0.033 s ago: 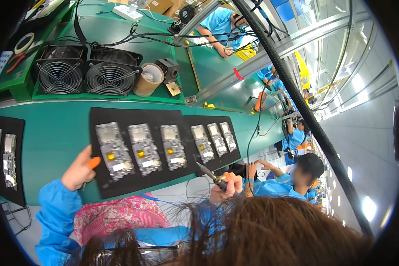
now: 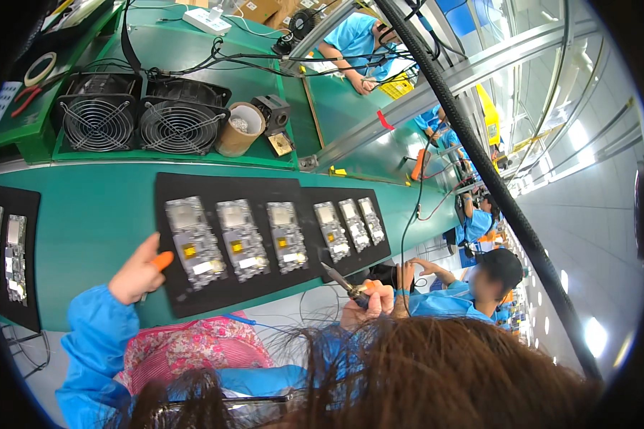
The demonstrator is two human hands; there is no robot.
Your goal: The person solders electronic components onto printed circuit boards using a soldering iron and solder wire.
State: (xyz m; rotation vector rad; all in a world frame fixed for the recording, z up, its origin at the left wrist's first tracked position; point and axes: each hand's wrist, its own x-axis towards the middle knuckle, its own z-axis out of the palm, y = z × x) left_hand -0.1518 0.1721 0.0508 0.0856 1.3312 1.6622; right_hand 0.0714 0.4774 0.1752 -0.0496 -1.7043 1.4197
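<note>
A black mat (image 2: 265, 187) with a row of three circuit boards (image 2: 237, 243) lies on the green bench. At its left edge my left hand (image 2: 136, 275) touches with a stretched finger; an orange cover sits on another fingertip. Its lower fingers are curled, and a thin pale thing beneath them is too small to name. My right hand (image 2: 367, 304) is closed round a soldering iron (image 2: 354, 292), its tip pointing up and left beside the mat's right corner. A second black mat (image 2: 379, 207) with three more boards (image 2: 351, 223) adjoins on the right.
Another mat (image 2: 28, 250) with boards lies at the far left. Behind stand two black fans (image 2: 182, 118), a cardboard tube (image 2: 241, 129) and a soldering stand (image 2: 280, 143). A black sleeved hose (image 2: 479, 161) crosses on the right. Co-workers (image 2: 454, 300) sit nearby.
The black mat with its three boards has slid a little to the right, my left hand moving along with it. My right hand and the soldering iron have barely moved.
</note>
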